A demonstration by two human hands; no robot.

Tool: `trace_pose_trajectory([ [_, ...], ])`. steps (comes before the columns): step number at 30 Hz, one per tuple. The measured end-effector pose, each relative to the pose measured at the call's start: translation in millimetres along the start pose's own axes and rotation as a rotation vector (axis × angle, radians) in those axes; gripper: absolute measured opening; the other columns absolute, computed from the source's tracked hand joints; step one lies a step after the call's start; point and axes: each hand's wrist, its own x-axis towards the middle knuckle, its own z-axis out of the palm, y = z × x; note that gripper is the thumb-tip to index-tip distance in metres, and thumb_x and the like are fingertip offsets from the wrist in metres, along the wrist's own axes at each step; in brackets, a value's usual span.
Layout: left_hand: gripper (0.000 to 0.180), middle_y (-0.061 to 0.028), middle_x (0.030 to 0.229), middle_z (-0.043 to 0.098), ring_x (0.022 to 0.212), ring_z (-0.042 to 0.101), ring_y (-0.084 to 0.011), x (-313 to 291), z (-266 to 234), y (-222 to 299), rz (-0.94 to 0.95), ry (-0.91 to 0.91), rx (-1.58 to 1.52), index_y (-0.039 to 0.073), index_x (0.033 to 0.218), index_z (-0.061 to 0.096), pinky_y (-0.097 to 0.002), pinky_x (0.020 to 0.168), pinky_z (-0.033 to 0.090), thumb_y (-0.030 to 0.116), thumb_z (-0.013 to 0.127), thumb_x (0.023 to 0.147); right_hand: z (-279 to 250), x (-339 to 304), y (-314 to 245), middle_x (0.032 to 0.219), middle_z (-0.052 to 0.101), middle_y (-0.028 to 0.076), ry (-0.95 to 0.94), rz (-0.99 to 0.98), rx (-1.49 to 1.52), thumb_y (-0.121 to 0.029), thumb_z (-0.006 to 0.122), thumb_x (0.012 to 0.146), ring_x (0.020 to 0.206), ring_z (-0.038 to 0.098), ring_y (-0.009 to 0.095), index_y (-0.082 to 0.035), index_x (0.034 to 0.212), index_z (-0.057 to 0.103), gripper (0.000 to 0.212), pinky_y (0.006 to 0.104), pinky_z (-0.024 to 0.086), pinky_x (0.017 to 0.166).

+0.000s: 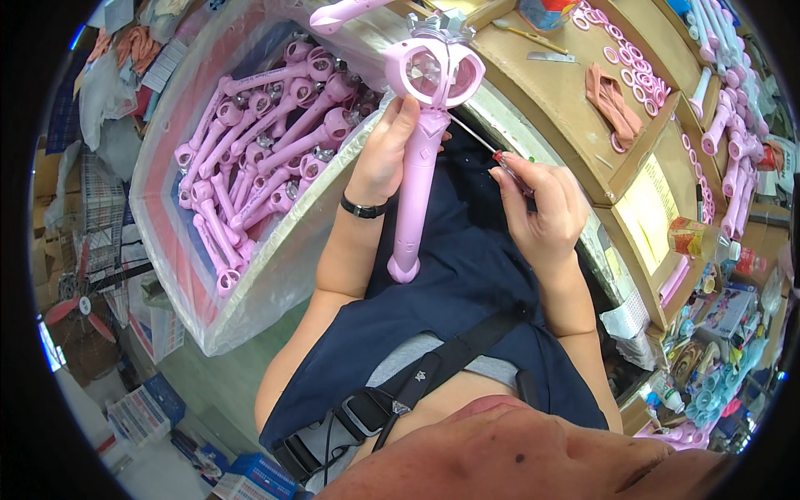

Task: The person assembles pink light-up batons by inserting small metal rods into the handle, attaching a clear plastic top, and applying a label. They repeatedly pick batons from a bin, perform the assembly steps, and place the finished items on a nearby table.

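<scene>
My left hand (388,152) is closed round the upper handle of a pink toy wand (414,196). The wand stands nearly upright before me, its round head at the top holding a clear faceted piece under a silver crown (442,27). In my right hand (546,200) is a screwdriver (510,171), gripped by its red-and-dark handle. Its thin metal shaft slants up and left toward the neck of the wand, just below the head. Whether the tip touches the wand I cannot tell, as that end is partly hidden.
A plastic-lined bin (179,242) heaped with pink wands stands to the left. At the right, a cardboard-covered bench (533,92) carries pink rings (642,75), an orange-pink cloth (612,104), a brush (529,35) and a yellow paper (646,204). More wands (733,150) lie beyond.
</scene>
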Motion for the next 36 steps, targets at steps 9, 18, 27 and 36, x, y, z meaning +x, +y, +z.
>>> trace_pose_trajectory([
  [9, 0.044, -0.0044, 0.112, 0.053, 0.098, 0.053, -0.0098, -5, 17, -1, 0.157, 0.059, 0.168, 0.003, 0.129, 0.038, -0.0243, 0.083, 0.044, 0.026, 0.053, 0.095, -3, 2, -1, 0.066, 0.059, 0.004, -0.032, -0.036, -0.043, -0.005, 0.078, 0.067, 0.054, 0.054, 0.019, -0.006, 0.088, 0.066, 0.025, 0.0289, 0.043, 0.048],
  [18, 0.053, -0.0068, 0.118, 0.053, 0.106, 0.051, -0.0122, -17, 24, 7, 0.240, 0.076, 0.270, 0.001, 0.126, 0.042, -0.0265, 0.091, 0.042, 0.010, 0.070, 0.082, -9, -5, 4, 0.071, 0.065, 0.005, -0.060, 0.155, 0.078, -0.006, 0.076, 0.071, 0.054, 0.057, 0.018, -0.005, 0.086, 0.065, 0.019, 0.0267, 0.044, 0.050],
  [27, 0.060, -0.0106, 0.112, 0.053, 0.104, 0.054, -0.0143, -24, 22, 3, 0.250, 0.125, 0.323, -0.001, 0.119, 0.036, -0.0275, 0.089, 0.044, 0.003, 0.076, 0.074, -4, -22, 9, 0.064, 0.063, 0.004, -0.141, 0.484, 0.203, -0.016, 0.069, 0.083, 0.049, 0.056, 0.012, -0.003, 0.087, 0.065, 0.014, 0.0257, 0.043, 0.047],
  [36, 0.072, -0.0142, 0.117, 0.049, 0.106, 0.053, -0.0168, -33, 25, -4, 0.362, 0.099, 0.480, -0.003, 0.126, 0.029, -0.0302, 0.090, 0.044, 0.004, 0.078, 0.073, 2, -50, 12, 0.080, 0.060, 0.006, -0.232, 0.711, 0.489, -0.013, 0.058, 0.092, 0.068, 0.056, 0.009, 0.001, 0.107, 0.049, 0.022, 0.0233, 0.046, 0.061],
])
